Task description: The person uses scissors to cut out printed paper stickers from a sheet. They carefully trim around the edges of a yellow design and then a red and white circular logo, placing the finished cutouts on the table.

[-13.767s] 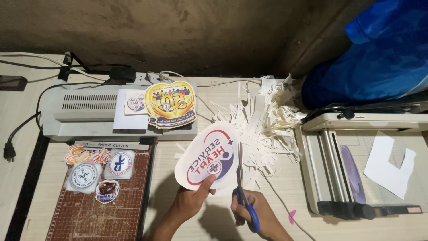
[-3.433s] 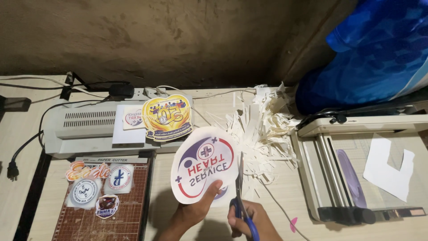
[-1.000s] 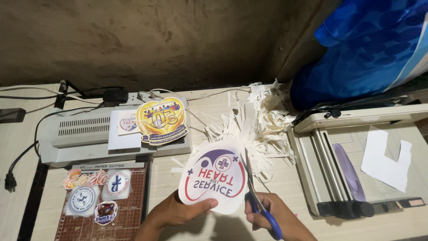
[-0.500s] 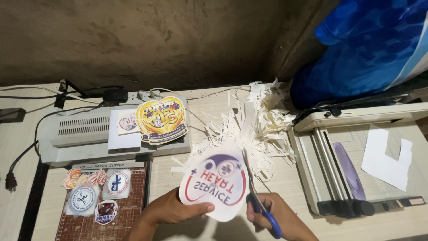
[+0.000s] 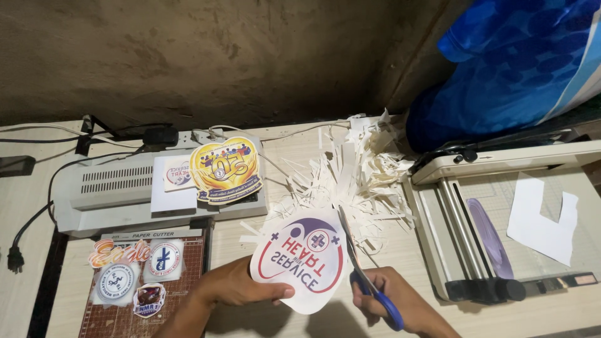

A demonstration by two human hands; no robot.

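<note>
My left hand [image 5: 241, 288] pinches the lower left edge of a round white printed sticker sheet [image 5: 300, 258] with a red and purple emblem, held above the table. In my right hand [image 5: 400, 303] are blue-handled scissors [image 5: 369, 281], fingers through the loops. Their blades run up along the sheet's right edge, and a thin white strip of trimmed paper hangs at the sheet's top left.
A pile of white paper trimmings [image 5: 357, 175] lies behind the sheet. A grey laminator [image 5: 113, 194] carries a yellow cut-out [image 5: 225, 169]. Several small cut-outs rest on a brown cutting mat [image 5: 181, 275]. A paper trimmer [image 5: 501, 225] stands at the right, a blue bag [image 5: 513, 69] behind it.
The sheet has been turned counter-clockwise in my left hand between frames while the scissors keep working along its right edge. Both hands stay low in view.
</note>
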